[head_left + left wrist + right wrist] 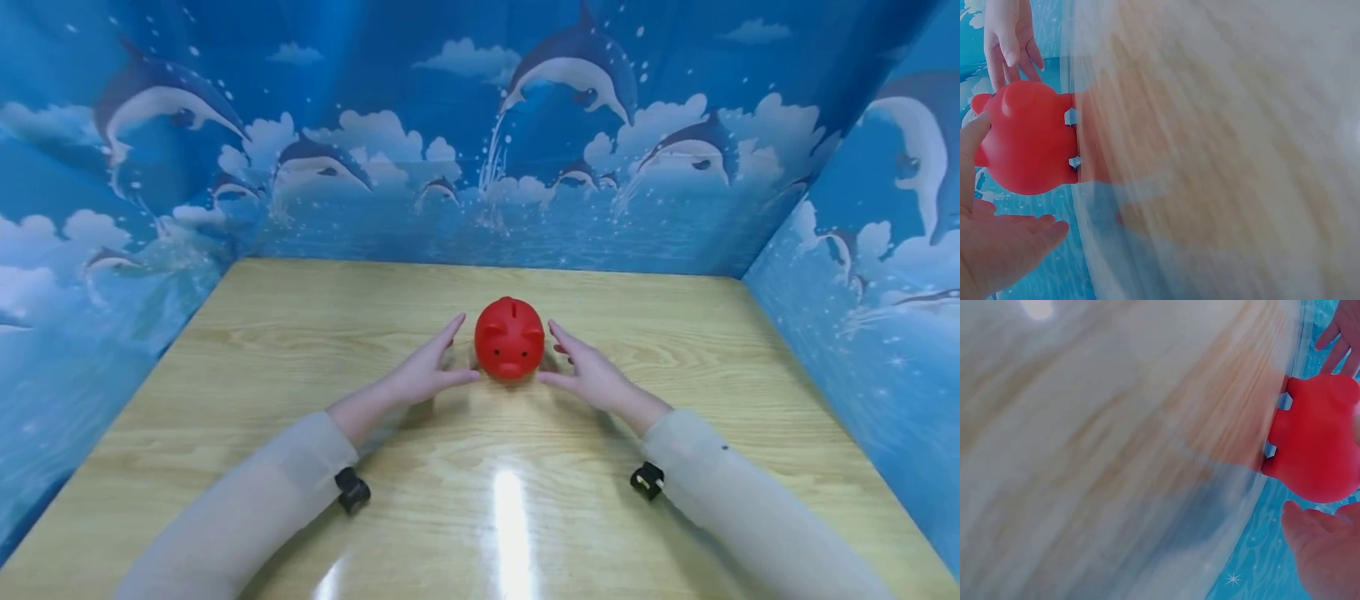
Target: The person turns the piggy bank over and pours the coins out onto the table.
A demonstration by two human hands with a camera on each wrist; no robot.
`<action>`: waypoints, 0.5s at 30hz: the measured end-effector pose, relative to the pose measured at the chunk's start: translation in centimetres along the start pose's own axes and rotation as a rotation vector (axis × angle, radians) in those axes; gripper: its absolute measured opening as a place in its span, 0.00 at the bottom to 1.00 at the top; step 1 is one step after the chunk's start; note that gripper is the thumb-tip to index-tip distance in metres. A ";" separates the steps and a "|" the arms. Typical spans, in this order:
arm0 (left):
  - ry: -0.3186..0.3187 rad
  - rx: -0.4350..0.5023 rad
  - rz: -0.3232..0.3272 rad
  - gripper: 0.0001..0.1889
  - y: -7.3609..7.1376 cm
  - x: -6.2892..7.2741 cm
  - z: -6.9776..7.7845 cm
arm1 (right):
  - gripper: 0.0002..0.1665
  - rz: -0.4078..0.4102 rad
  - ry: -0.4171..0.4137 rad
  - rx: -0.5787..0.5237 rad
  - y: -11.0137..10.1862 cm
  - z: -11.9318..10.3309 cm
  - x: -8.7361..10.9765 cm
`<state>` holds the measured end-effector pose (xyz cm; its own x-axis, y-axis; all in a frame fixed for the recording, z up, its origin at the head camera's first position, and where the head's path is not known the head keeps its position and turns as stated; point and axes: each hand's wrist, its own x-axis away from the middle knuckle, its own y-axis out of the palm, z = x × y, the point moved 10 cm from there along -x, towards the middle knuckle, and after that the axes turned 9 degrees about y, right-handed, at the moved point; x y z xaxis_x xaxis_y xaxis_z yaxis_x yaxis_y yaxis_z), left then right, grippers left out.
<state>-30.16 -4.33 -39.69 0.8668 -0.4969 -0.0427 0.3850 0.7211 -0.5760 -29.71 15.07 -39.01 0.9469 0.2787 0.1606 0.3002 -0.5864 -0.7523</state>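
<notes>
A round red piggy bank (509, 340) stands on its feet on the wooden table, snout toward me and coin slot on top. My left hand (425, 372) is at its left side, thumb and fingers spread apart, with a small gap to the piggy bank. On the other side my right hand (592, 373) is held the same way, its fingertips close to the piggy bank's flank. The left wrist view shows the piggy bank (1032, 137) between both hands, its feet on the tabletop. In the right wrist view the red body (1319, 440) sits beyond the spread fingers.
The light wooden table (337, 300) reaches back to a blue curtain (375, 208) printed with dolphins and clouds, which also hangs at both sides. A black wrist camera (352, 490) is strapped below the left sleeve, another black camera (647, 481) below the right.
</notes>
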 end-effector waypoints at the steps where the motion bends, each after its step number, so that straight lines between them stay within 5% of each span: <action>1: -0.007 0.004 0.005 0.50 0.1 -0.1 -0.1 | 0.54 0.002 0.002 -0.003 0.1 -0.1 -0.1; 8: 0.026 0.014 0.008 0.52 0.6 -1.0 0.3 | 0.56 0.031 -0.017 -0.003 0.4 -0.8 -0.4; 15: -0.007 0.022 0.014 0.53 1.1 -2.0 0.3 | 0.57 0.022 -0.026 -0.048 0.7 -0.9 -0.8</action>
<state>-31.32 -2.38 -39.97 0.8746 -0.4828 -0.0448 0.3791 0.7386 -0.5574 -30.21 13.74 -39.04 0.9501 0.2846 0.1278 0.2855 -0.6280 -0.7240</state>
